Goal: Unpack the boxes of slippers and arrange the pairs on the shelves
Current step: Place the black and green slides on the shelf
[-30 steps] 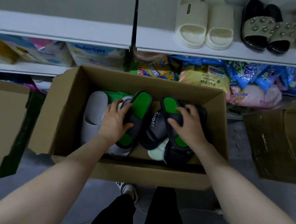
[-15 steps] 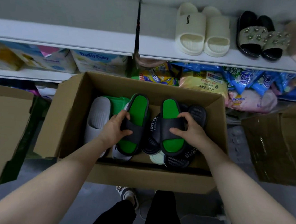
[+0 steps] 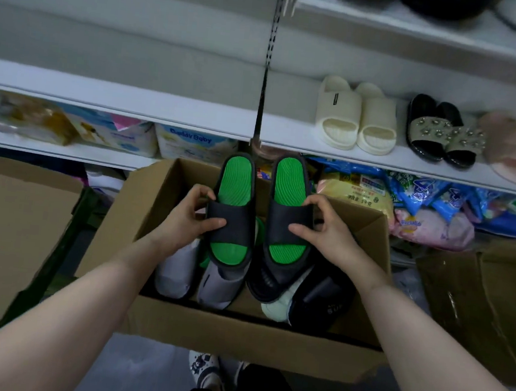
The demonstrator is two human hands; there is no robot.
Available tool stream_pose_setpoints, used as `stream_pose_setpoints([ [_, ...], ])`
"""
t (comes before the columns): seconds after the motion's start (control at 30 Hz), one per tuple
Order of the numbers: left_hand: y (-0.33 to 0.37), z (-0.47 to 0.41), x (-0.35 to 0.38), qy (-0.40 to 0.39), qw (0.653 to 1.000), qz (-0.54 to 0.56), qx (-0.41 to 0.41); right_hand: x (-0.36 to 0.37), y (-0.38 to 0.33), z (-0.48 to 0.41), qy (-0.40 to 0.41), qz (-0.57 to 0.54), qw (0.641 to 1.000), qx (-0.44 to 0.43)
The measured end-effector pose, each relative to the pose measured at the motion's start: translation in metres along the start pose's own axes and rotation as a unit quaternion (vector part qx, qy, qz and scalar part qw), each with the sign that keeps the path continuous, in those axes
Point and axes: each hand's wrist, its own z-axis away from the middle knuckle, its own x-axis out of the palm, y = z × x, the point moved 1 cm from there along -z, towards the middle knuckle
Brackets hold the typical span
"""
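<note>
left hand (image 3: 185, 220), right hand (image 3: 330, 232): each grips one green slipper (image 3: 236, 180)
room: box (image 3: 237, 335) below hands, shelf (image 3: 117, 100) beyond
long axis: heels toward shelf

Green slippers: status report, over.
Left hand grips left green slipper by its strap; right hand grips right green slipper. Both above the box. Nothing blocks the shelf.

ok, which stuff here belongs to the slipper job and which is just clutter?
Job: left hand and right hand, each gripping one of the green-soled slippers; open box; grey slippers in it; shelf; cream pair on it.
Clutter: blue bags; Daddy Baby pack.
</note>
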Motion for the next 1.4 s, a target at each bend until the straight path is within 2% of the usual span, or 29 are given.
stream_pose_setpoints([
  [0.1,0.015,-0.019,-0.008,0.027,0.999,-0.021,0.026,-0.007,-0.011,-0.02,0.008,0.005,1.0,-0.026],
  [0.33,0.066,-0.087,-0.018,0.082,0.994,-0.05,0.058,-0.042,-0.043,-0.095,0.034,0.091,0.991,-0.093],
  [0.53,0.092,-0.162,-0.025,0.102,0.984,-0.141,0.032,-0.059,-0.068,-0.167,0.028,0.134,0.988,-0.076],
  [0.67,0.093,-0.198,-0.022,0.13,0.953,-0.273,0.032,-0.058,-0.069,-0.203,0.044,0.152,0.984,-0.083],
  [0.73,0.092,-0.202,-0.016,0.165,0.923,-0.343,0.048,-0.053,-0.066,-0.211,0.059,0.16,0.982,-0.085],
  [0.83,0.079,-0.198,-0.005,0.219,0.869,-0.419,0.143,-0.043,-0.057,-0.213,0.067,0.191,0.968,-0.148],
  [1.0,0.046,-0.183,0.012,0.161,0.852,-0.461,0.188,-0.029,-0.034,-0.205,0.036,0.291,0.93,-0.223],
  [1.27,0.052,-0.213,0.021,0.156,0.836,-0.488,0.198,-0.028,-0.039,-0.234,0.067,0.295,0.922,-0.24],
  [1.4,0.065,-0.245,0.018,0.158,0.829,-0.507,0.175,-0.035,-0.045,-0.263,0.076,0.298,0.92,-0.244],
])
